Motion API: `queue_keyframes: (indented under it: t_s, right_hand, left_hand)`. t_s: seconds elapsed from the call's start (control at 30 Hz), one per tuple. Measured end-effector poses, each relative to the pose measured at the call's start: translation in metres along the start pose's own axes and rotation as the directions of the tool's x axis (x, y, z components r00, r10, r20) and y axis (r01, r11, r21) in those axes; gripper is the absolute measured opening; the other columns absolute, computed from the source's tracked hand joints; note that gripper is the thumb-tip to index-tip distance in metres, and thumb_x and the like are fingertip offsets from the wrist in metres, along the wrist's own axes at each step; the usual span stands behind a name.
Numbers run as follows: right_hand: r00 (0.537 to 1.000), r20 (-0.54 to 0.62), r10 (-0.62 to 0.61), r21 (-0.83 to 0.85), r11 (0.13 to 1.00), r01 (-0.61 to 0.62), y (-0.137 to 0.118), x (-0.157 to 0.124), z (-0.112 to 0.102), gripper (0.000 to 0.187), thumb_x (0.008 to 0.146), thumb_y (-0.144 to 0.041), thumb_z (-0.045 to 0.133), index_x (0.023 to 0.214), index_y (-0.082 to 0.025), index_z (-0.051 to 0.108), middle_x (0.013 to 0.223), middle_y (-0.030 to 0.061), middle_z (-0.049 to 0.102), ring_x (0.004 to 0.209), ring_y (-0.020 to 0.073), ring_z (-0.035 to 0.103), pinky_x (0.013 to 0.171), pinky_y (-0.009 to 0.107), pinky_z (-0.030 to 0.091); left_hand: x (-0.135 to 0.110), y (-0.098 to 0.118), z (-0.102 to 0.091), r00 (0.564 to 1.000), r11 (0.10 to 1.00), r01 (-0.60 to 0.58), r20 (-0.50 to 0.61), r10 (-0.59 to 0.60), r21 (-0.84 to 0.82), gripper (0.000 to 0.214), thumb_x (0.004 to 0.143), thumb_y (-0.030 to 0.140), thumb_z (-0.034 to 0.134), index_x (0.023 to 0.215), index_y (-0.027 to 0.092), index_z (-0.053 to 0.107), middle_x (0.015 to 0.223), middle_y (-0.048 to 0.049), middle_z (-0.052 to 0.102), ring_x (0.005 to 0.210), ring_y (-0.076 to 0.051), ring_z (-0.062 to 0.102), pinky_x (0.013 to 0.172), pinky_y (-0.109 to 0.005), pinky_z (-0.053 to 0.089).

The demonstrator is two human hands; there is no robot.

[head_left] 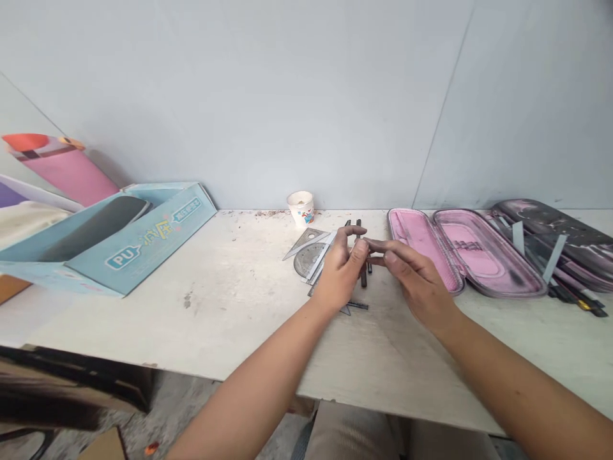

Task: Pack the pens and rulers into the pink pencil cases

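My left hand (341, 268) and my right hand (412, 276) meet over the white table (230, 300), fingertips touching above a few dark pens (363, 276). The left fingers curl as if pinching; what they hold is hidden. The right fingers stretch toward the left hand. Clear rulers, a set square (302, 241) and a protractor (309, 260), lie just left of the left hand. An open pink pencil case (462, 252) lies right of the right hand.
A paper cup (301, 208) stands by the wall. A light blue printed box (143, 239) lies open at the left, a pink tube (62, 167) behind it. A second dark case with pens (560, 252) sits at the far right.
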State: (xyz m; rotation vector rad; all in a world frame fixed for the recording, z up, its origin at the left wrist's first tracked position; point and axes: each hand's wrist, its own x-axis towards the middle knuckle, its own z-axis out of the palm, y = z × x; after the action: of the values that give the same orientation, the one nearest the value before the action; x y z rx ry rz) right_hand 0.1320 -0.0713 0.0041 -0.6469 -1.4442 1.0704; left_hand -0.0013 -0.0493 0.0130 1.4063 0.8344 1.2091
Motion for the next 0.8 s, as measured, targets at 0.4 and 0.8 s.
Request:
queue_keyframes:
  t_s: [0.4,0.8]
  right_hand:
    - [0.975,0.099,0.200,-0.421,0.896,-0.141,0.004,-0.012,0.016,0.023,0.084,-0.030,0.050,0.106,-0.022,0.052,0.107,0.0064,0.060,0.091,0.0170,0.059,0.082,0.036,0.049]
    - [0.959,0.282,0.042,-0.757,0.623,0.195,0.016,-0.015,0.021,0.021,0.084,-0.029,0.049,0.100,-0.016,0.050,0.096,0.0097,0.060,0.093,0.0227,0.052,0.081,0.040,0.044]
  left_hand:
    - [0.009,0.018,-0.027,0.965,0.738,0.051,-0.157,-0.210,-0.673,0.037,0.079,0.054,0.037,0.074,0.019,0.049,0.038,0.0097,0.025,0.028,-0.006,0.018,0.031,-0.018,0.013]
    - [0.004,0.019,-0.021,0.967,0.638,0.121,-0.054,-0.248,-0.760,0.041,0.085,0.049,0.029,0.073,0.017,0.051,0.039,0.0081,0.025,0.029,-0.005,0.017,0.031,-0.018,0.014]
